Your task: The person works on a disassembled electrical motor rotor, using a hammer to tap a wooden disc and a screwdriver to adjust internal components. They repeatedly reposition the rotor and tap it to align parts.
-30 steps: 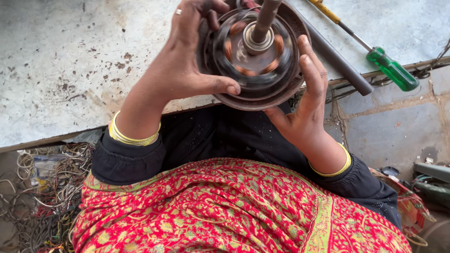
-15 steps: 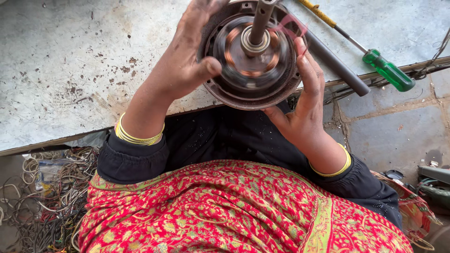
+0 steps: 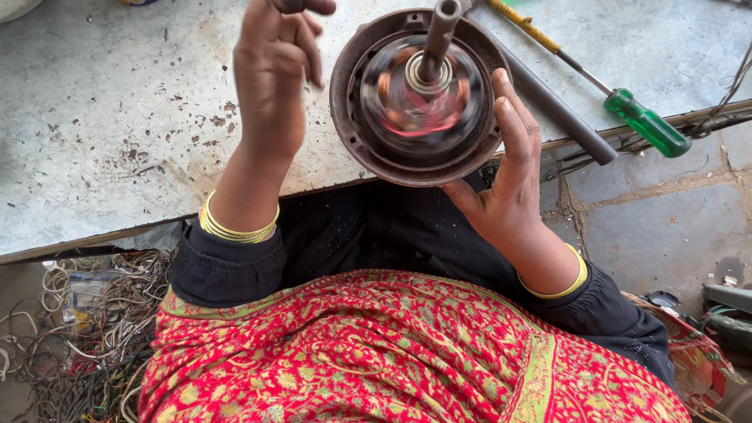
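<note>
Rust-brown and round, a motor housing [image 3: 419, 98] sits propped at the near edge of a worn grey surface [image 3: 117, 141], its inner rotor [image 3: 419, 102] a blur of spin around an upright steel shaft [image 3: 439, 35]. The right hand [image 3: 509, 176] cradles the housing from five o'clock, palm under the rim and fingers [image 3: 509, 117] pressed up along its outer wall, a grip that clasps the casing. The left hand [image 3: 274, 70], at nine o'clock of the housing and clear of it, is raised with fingers loosely curled; its fingertips run out of the top of the picture, so whether it holds anything cannot be told.

Half a second ago the left hand lay on the housing's rim with its thumb across the front; now it has lifted away, and the rotor, sharp before, has dissolved into streaks. The right hand has kept its place.

At two o'clock of the housing a dark metal bar [image 3: 560, 117] lies across the surface's edge, and beyond it a screwdriver with a green handle [image 3: 646, 121]. Gold bangles [image 3: 235, 227] circle the left wrist above a black sleeve and a red patterned garment [image 3: 392, 352]. Below the surface, at eight o'clock, tangled wires [image 3: 86, 337] lie on the floor; at four o'clock, grey paving stones [image 3: 650, 227].
</note>
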